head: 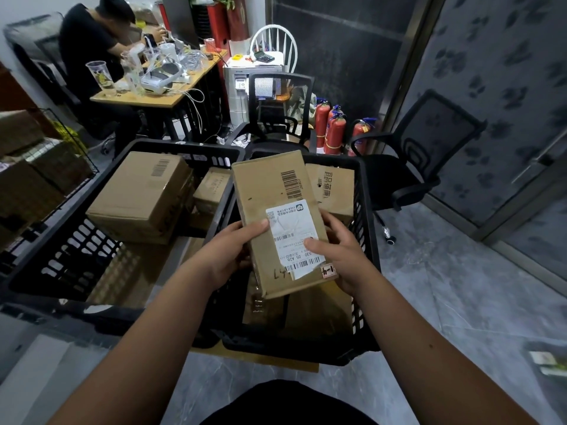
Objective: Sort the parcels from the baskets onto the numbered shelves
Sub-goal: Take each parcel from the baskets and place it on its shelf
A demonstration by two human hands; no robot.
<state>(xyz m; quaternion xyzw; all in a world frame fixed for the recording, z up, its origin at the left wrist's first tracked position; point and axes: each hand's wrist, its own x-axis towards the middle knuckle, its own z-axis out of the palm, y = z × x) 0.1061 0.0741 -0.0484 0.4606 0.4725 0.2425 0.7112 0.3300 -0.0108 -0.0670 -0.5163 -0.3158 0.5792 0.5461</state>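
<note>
I hold a long brown cardboard parcel (pixel 270 191) with a white shipping label and a barcode, lifted above the right black basket (pixel 366 228). My left hand (pixel 228 251) grips its left edge, thumb on the label. My right hand (pixel 340 256) grips its lower right corner, thumb on the label. A small tag on the parcel's near corner reads 1-4. Another brown parcel (pixel 336 187) lies in the right basket behind it. The left black basket (pixel 70 253) holds a large box (pixel 141 194) and a smaller box (pixel 211 188).
A person in black sits at a cluttered wooden desk (pixel 159 96) at the back left. Two black office chairs (pixel 426 161) and red fire extinguishers (pixel 334 133) stand behind the baskets. Wire shelving with boxes (pixel 36 161) is at the left. Grey floor lies to the right.
</note>
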